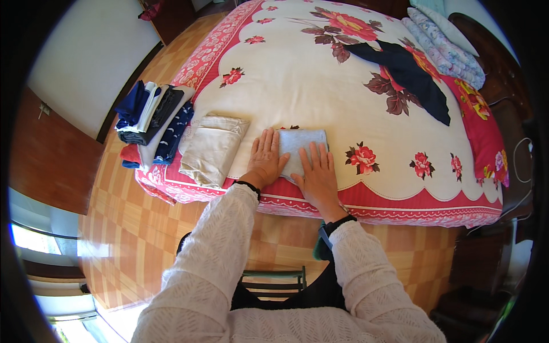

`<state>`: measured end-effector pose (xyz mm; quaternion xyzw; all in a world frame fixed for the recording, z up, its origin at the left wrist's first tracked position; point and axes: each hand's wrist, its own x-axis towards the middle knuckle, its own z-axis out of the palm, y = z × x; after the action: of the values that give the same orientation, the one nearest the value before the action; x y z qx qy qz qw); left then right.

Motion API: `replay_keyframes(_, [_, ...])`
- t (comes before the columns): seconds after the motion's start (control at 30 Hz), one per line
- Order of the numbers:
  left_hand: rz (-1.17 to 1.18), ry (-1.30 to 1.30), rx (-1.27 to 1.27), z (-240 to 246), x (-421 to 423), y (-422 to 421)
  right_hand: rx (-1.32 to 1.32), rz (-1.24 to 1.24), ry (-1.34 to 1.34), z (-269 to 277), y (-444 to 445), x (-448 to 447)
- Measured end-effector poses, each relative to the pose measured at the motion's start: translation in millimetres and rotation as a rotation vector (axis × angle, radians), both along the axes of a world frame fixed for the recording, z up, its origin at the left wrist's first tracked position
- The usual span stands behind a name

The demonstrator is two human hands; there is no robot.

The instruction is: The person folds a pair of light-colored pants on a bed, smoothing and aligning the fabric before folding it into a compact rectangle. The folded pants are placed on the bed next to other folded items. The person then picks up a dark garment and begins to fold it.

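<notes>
A folded light grey-blue cloth (294, 148) lies flat near the front edge of the bed. My left hand (264, 158) rests palm down along its left side, fingers straight and slightly parted. Across its right part lies my right hand (316, 173), palm down with fingers spread. Neither hand grips anything. To the left is a folded beige garment (214, 148). Farther left, at the bed's corner, stands a pile of folded clothes (154, 122) in navy, white, grey and red. A dark navy garment (407, 70) lies loosely spread toward the back right.
A floral bedspread (291, 81) covers the bed. At the right are a folded patterned quilt (450, 47), a red floral pillow (482, 128) and a white cable (517, 171). A dark green stool or chair frame (274, 274) is below me on the parquet floor.
</notes>
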<state>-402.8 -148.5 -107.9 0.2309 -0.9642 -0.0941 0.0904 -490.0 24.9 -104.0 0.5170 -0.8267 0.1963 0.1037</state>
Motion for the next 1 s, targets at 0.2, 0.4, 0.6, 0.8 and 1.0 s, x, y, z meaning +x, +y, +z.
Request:
replay_keyframes(0.2, [0.07,-0.11,-0.156,15.8,-10.8,12.8,-0.023,-0.008,-0.01,-2.7,5.7,1.3])
replay_keyframes(0.4, [-0.162,0.043,-0.183,14.9,-26.7,24.2,-0.012,-0.018,-0.053,-6.8,6.0,-0.8])
replay_keyframes(0.6, [-0.195,0.037,-0.13,12.5,-19.2,11.8,0.036,-0.011,-0.067,-4.8,7.8,0.5])
replay_keyframes(0.8, [-0.164,0.04,-0.111,11.8,-1.0,0.4,0.081,0.004,-0.123,0.5,17.4,5.0])
replay_keyframes(1.0, [-0.192,-0.038,-0.23,30.2,-0.2,-4.0,0.235,-0.016,0.024,6.4,35.6,23.3])
